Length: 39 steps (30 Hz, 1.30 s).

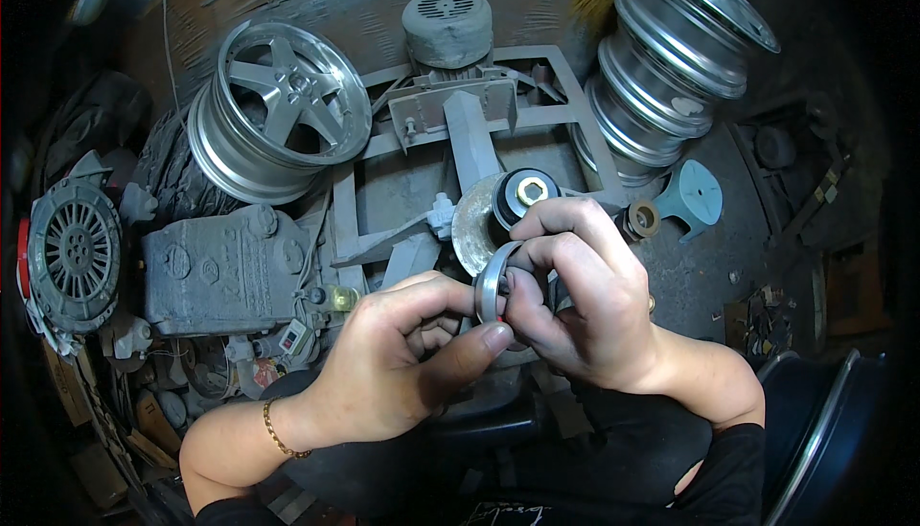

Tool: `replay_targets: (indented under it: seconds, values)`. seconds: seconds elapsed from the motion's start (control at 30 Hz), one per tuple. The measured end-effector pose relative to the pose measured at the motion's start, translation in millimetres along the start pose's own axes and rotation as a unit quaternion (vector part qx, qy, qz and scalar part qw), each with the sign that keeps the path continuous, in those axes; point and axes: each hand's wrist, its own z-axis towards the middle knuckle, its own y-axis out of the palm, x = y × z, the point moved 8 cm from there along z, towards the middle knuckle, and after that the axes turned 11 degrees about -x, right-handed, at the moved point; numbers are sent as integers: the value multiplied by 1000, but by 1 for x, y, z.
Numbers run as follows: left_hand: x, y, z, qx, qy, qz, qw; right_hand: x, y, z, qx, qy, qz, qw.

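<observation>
Sprawling across the middle is a big angular frame of grey metal (347, 215). A leaning stack of shiny silver rims (661, 76) rises at its right, a tilted silver five-spoke wheel (295, 90) at its left. Closer to me, the left hand (388, 339) and the right hand (599, 301) face each other, fingers curled nearly closed. Beyond them I can see a round black hub (503, 208). A smooth grey metal ring (487, 286) is pinched on edge between both hands' fingers, nearer than the hub, whose brass-coloured hexagonal nut (533, 191) is the smallest piece.

Smooth grey metal ring (488, 286), nearly on edge, its outer band facing left, between the fingers (567, 250).
</observation>
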Motion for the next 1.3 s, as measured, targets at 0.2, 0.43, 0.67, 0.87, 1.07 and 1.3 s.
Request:
replay_targets:
  seconds: [0.2, 0.43, 0.67, 0.87, 1.07, 1.3]
  values:
    - [2, -1, 2, -9, 26, 35, 999, 0, -1, 0, 1, 3, -3, 1000]
    - [1, -3, 1, 1, 29, 40, 999, -2, 1, 0, 2, -4, -26, 1000]
    - [1, -3, 1, 4, 24, 22, 999, -4, 2, 0, 9, -17, -58, 998]
    - [1, -5, 1, -8, -13, 57, 998, -4, 4, 0, -23, -12, -69, 997]
    - [-5, -6, 0, -16, -47, 40, 998, -4, 6, -1, -43, 1, -78, 996]
    - [-10, -7, 0, -20, -70, 12, 997, -3, 5, -2, -41, -10, -72, 997]
